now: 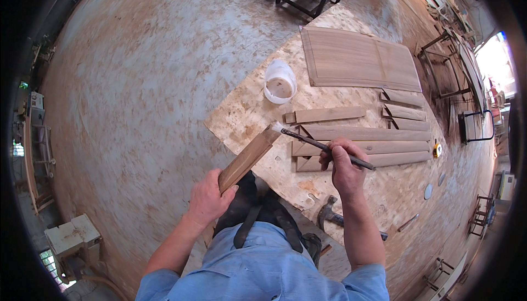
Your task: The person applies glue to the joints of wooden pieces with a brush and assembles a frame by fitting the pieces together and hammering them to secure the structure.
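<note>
The left hand [211, 196] is closed around the near end of a wooden strip [247, 161], its thumb laid along one side; the fingers underneath are mostly hidden. The strip is nearer the person than the white tub [280, 82], a little to its left, and slants so that its far end points up toward the tub.

The right hand [348, 169], nearer the person than the tub and well to its right, pinches the dark handle of a brush [308, 140] between thumb and bent fingers, with the handle's butt sticking out past the hand. The white bristles [278, 127] are at the strip's far end, on the near side of the tub; whether they touch the wood I cannot tell.

The tub stands on the table [241, 120], some pale stuff in it. A short rail [335, 115] lies just to its near right, with three long rails [395, 147] nearer the person. Farther right of the tub are three short pieces [405, 112], and beyond it to the right a flat panel [359, 56]. A hammer [332, 218] lies well to the tub's near right, at the table's edge.
</note>
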`<action>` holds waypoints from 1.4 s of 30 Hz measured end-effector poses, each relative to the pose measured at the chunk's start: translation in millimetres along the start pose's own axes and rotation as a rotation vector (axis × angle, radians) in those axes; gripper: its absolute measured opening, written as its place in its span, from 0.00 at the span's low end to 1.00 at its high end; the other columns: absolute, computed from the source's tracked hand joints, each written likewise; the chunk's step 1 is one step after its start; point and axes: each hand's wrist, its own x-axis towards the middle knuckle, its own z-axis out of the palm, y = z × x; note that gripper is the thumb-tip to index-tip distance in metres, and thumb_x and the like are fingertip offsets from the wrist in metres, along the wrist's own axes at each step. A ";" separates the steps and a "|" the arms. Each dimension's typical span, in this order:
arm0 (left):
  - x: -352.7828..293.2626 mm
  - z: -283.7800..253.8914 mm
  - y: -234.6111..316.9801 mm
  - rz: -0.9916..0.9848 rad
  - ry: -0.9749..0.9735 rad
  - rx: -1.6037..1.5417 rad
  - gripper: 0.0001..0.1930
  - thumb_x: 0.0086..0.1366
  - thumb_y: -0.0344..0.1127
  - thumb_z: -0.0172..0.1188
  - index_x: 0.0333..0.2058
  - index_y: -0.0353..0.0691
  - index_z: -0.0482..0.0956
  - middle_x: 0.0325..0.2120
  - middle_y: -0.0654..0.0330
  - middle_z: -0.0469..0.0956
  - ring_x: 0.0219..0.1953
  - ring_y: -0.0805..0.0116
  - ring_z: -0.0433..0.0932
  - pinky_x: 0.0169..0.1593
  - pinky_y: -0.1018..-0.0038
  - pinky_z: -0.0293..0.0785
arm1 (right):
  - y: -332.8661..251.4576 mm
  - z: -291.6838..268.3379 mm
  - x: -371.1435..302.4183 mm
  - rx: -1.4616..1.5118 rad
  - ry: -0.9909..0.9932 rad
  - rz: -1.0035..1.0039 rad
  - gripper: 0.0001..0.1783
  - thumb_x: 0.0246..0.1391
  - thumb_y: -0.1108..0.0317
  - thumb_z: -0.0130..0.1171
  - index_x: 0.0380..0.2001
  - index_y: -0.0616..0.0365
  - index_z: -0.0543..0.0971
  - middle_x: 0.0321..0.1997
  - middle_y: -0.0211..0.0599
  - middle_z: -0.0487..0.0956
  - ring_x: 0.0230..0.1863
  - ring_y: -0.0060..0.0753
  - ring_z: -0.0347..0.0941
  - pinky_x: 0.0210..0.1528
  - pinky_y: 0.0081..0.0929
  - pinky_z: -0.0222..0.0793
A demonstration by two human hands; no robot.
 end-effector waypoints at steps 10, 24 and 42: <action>-4.0 1.1 -2.4 0.084 0.114 0.086 0.25 0.50 0.37 0.67 0.45 0.35 0.69 0.32 0.46 0.77 0.34 0.46 0.78 0.36 0.59 0.75 | 12.5 6.6 3.2 -0.371 -0.195 -0.050 0.09 0.59 0.75 0.50 0.28 0.67 0.76 0.26 0.35 0.75 0.24 0.21 0.71 0.25 0.18 0.68; 10.9 -9.6 -43.1 -0.300 0.224 -0.434 0.28 0.53 0.35 0.65 0.51 0.31 0.66 0.34 0.56 0.75 0.34 0.60 0.77 0.37 0.67 0.74 | 28.3 27.3 99.6 -0.342 0.119 0.041 0.10 0.60 0.67 0.53 0.32 0.64 0.78 0.25 0.32 0.77 0.25 0.18 0.70 0.26 0.18 0.65; 107.8 -47.1 -54.5 -0.414 0.329 -1.840 0.19 0.64 0.33 0.54 0.53 0.37 0.66 0.55 0.48 0.69 0.59 0.54 0.68 0.58 0.52 0.72 | 88.6 22.4 160.6 -0.134 0.156 0.386 0.13 0.59 0.61 0.55 0.37 0.62 0.77 0.24 0.33 0.77 0.20 0.20 0.70 0.17 0.18 0.64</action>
